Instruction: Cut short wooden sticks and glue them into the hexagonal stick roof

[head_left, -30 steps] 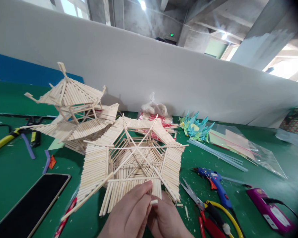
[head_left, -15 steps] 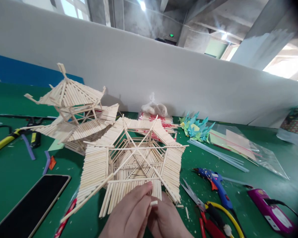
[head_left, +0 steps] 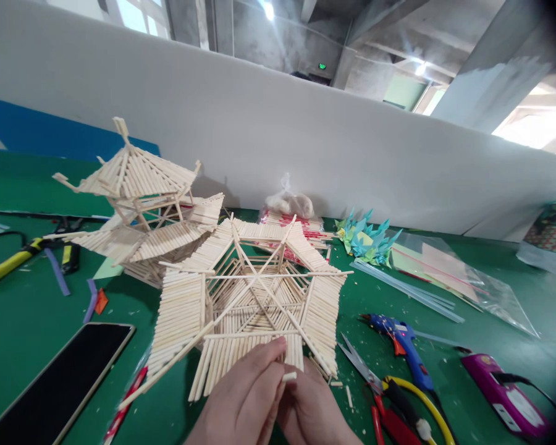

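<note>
A stick-built pavilion model (head_left: 324, 303), its open frame of wooden sticks on top and slatted roof panels around it, is in front of me. At its near panel (head_left: 222, 361), my left hand (head_left: 245, 395) and my right hand (head_left: 312, 402) are pressed together, fingers closed. The pale end of a short wooden stick (head_left: 289, 376) pokes out between them; the rest is hidden by the fingers. My left fingertips reach the panel's upper edge. Behind on the left stands a stick pagoda (head_left: 139, 176) with a pointed roof.
On the right lie scissors (head_left: 360, 364), a blue glue gun (head_left: 401, 337), glue sticks (head_left: 408, 290) and a purple power bank-like device (head_left: 505, 395). A phone (head_left: 60, 383) lies at left, near a yellow-black cutter (head_left: 13, 262). Folded paper (head_left: 366, 238) and bagged sticks (head_left: 290, 213) sit behind.
The view has shifted slightly, so the things on the left appear a little further right. My hands stay at the near panel with almost the same grip.
</note>
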Demonstrator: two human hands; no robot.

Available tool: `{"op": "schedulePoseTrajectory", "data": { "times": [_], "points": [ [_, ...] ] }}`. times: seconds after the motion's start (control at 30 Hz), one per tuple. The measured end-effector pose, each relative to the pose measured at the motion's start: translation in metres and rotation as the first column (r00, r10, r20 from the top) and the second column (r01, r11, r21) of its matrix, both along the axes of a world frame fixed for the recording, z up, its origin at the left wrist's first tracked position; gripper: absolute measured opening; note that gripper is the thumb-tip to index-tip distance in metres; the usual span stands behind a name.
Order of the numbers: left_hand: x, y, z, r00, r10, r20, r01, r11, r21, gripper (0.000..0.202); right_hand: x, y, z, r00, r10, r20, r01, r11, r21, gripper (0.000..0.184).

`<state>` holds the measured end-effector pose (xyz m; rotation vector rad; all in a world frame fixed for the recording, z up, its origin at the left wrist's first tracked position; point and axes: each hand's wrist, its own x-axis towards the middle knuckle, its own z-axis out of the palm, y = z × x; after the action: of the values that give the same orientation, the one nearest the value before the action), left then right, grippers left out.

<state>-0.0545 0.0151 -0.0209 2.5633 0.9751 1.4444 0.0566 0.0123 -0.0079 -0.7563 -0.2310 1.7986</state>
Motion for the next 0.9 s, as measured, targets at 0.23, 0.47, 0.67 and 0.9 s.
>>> {"op": "schedulePoseTrajectory", "data": {
  "times": [0.23, 0.47, 0.67, 0.9],
  "points": [
    [-0.008, -0.01, 0.018, 0.998, -0.066, -0.001, 0.064, 0.964, -0.26, 0.03, 0.002, -0.002, 0.004, 1.0, 0.019, 0.009, -0.019, 0.999, -0.027, 0.018],
    [-0.009, -0.006, 0.014, 1.0, 0.023, -0.007, -0.023, 0.993, -0.113, 0.028, -0.003, -0.001, 0.008, 0.999, 0.051, 0.009, -0.051, 0.998, 0.033, 0.011],
    [-0.006, -0.01, 0.008, 0.999, 0.051, 0.009, -0.049, 0.981, -0.188, 0.026, -0.005, 0.0, 0.005, 1.0, 0.009, 0.03, -0.01, 0.999, 0.036, 0.026],
    [-0.007, -0.009, 0.006, 0.997, 0.074, -0.015, -0.075, 0.99, -0.123, 0.025, -0.002, 0.001, 0.001, 1.0, 0.029, 0.011, -0.03, 0.998, 0.061, 0.032]
  ]
}}
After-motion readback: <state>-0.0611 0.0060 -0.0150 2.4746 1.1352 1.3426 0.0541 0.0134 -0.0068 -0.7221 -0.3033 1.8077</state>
